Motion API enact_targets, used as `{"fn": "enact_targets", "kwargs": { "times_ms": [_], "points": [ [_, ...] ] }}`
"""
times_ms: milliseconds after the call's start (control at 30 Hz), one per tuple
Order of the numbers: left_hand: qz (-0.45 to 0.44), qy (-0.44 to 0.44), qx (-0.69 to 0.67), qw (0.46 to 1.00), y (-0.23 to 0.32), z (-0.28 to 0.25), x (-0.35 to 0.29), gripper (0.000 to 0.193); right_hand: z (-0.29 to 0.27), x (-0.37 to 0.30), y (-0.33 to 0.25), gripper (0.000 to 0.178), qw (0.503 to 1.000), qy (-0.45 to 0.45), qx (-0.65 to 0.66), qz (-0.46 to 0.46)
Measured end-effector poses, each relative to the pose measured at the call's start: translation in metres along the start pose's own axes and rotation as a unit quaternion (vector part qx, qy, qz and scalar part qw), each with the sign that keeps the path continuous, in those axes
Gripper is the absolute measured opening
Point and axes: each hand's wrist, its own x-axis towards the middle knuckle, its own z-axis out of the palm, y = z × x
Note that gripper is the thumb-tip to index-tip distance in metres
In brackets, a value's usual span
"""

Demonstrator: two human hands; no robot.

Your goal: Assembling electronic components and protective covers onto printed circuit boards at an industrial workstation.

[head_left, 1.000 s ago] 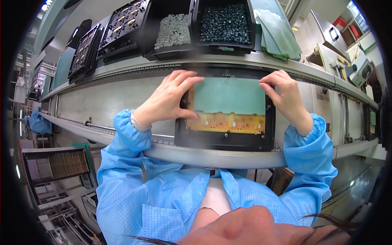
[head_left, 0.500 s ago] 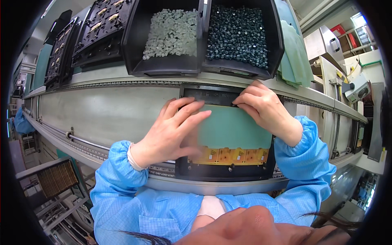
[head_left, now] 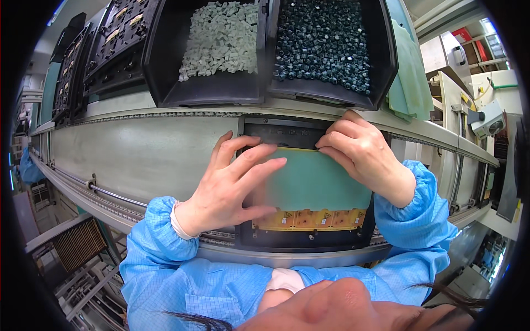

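A thin pale-green sheet lies over a yellow panel of circuit boards, whose near strip shows below it. Both rest in a black frame-like carrier on the line. My left hand hovers at the sheet's left side with its fingers spread and holding nothing; a slight blur softens its fingertips and thumb. At the sheet's far edge, beside the carrier's black far bar, my right hand has thumb and fingertips pressed together. What lies between those fingertips is hidden.
Behind the line stand two black bins, one with white translucent pieces, the other with dark cylindrical parts. More green sheets lie to their right. Black fixtures lean at far left. Chain rails run along the line.
The whole view has shifted slightly, so the carrier sits lower and the bins higher. My left fingers have spread a little; the right hand keeps its place at the sheet's far edge.
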Motion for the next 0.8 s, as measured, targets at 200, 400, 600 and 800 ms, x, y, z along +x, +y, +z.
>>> {"fn": "enact_targets", "kwargs": {
  "times_ms": [200, 400, 600, 800],
  "points": [
    [0.005, 0.008, -0.006, 1.000, -0.001, 0.002, 0.002, 0.083, 0.000, 0.000, 0.003, 0.010, 1.000, -0.010, 0.000, 0.001],
    [0.012, 0.005, 0.011, 1.000, -0.001, 0.002, 0.003, 0.084, 0.000, 0.000, 0.005, 0.011, 1.000, -0.006, 0.012, 0.001],
    [0.029, 0.015, 0.036, 0.999, -0.003, 0.000, 0.004, 0.083, -0.007, -0.009, 0.001, 0.012, 0.999, 0.029, 0.016, 0.022],
    [-0.189, 0.162, -0.186, 0.951, -0.028, 0.009, -0.002, 0.037, -0.031, -0.046, -0.014, 0.010, 0.992, 0.071, 0.008, 0.109]
  ]
}}
